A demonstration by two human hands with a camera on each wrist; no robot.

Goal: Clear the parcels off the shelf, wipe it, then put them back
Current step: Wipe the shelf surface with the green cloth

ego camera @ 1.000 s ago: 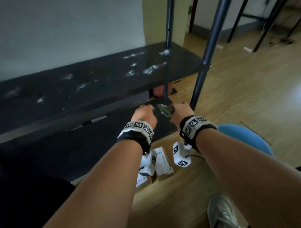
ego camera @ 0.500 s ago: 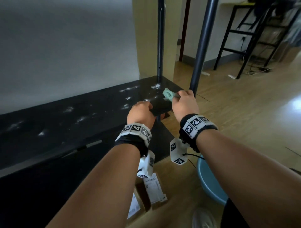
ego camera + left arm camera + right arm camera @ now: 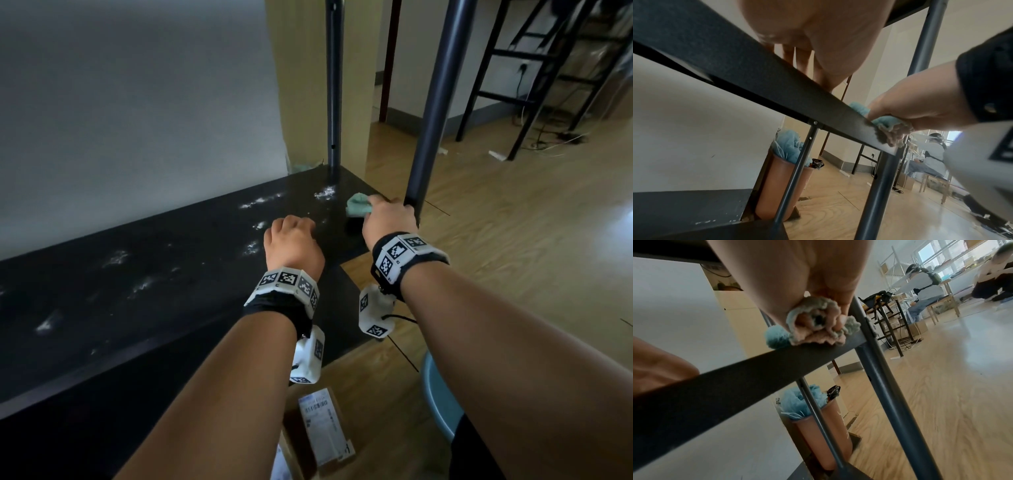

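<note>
The black shelf (image 3: 171,274) is bare of parcels and carries white dust patches (image 3: 260,202) along its top. My right hand (image 3: 387,219) grips a bunched green cloth (image 3: 358,205) and presses it on the shelf's right front corner, beside the front post (image 3: 428,120). The right wrist view shows the cloth (image 3: 813,331) wadded under my fingers on the shelf's front edge (image 3: 735,382). My left hand (image 3: 291,240) rests on the shelf just left of it, fingers bent loosely, holding nothing. A labelled cardboard parcel (image 3: 322,428) lies on the floor below my arms.
A blue basin (image 3: 440,397) sits on the wooden floor by my right arm. A lower black shelf (image 3: 335,308) juts out underneath. An orange bin (image 3: 777,186) with blue stuffing stands behind the rear post. A seated person (image 3: 925,282) is across the room.
Both hands rose from the lower shelf level to the dusty upper shelf. The cloth now lies pressed on its right front corner. My view lifted with them.
</note>
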